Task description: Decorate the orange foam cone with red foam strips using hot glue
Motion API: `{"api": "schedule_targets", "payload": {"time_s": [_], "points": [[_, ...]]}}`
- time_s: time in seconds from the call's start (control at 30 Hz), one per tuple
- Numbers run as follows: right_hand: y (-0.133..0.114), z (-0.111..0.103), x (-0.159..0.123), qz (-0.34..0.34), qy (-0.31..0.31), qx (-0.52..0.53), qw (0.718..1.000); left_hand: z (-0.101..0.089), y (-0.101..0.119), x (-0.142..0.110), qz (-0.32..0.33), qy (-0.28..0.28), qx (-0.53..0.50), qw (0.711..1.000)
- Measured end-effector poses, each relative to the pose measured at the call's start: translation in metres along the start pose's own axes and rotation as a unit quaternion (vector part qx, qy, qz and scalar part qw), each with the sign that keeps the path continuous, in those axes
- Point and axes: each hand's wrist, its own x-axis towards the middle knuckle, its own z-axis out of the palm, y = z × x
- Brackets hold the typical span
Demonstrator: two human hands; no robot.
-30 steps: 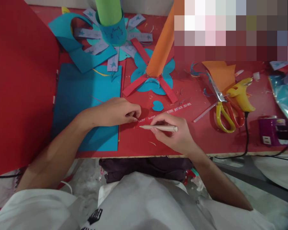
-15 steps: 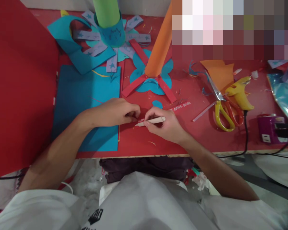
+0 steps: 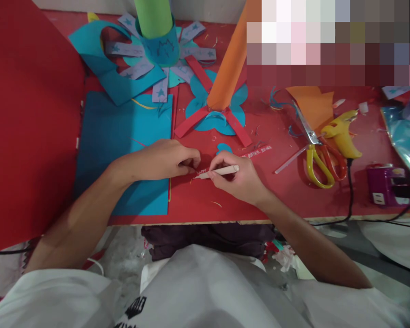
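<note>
My right hand [image 3: 241, 180] is closed around a white pen [image 3: 225, 171], its tip low over a narrow red paper strip [image 3: 259, 152] with white lettering. The strip slants up to the right, and its middle is hidden behind that hand. At the strip's left end my left hand [image 3: 169, 159] is closed, its curled fingertips pressing down on the paper. The left wrist lies across a blue sheet [image 3: 123, 123]. A small blue paper piece [image 3: 224, 148] lies just beyond the right hand.
An orange paper tube [image 3: 225, 77] stands on a blue flower-shaped base with red strips. Behind it is a green tube [image 3: 154, 20] with lilac strips. To the right lie scissors [image 3: 314, 146], a yellow glue gun [image 3: 345, 132] with a cord, and a purple box [image 3: 384, 184]. A red board [image 3: 30, 114] rises at left.
My right hand and the pen have shifted slightly to the right along the strip, showing a little more of the lettering. My left hand stays in place.
</note>
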Motion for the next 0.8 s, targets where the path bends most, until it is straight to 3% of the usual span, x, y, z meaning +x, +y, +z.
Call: {"api": "schedule_targets", "payload": {"time_s": [0.8], "points": [[0.009,-0.014,-0.009,0.006,0.049,-0.004,0.999,0.002,-0.003,0.000,0.000,0.010,-0.008,1.000]]}}
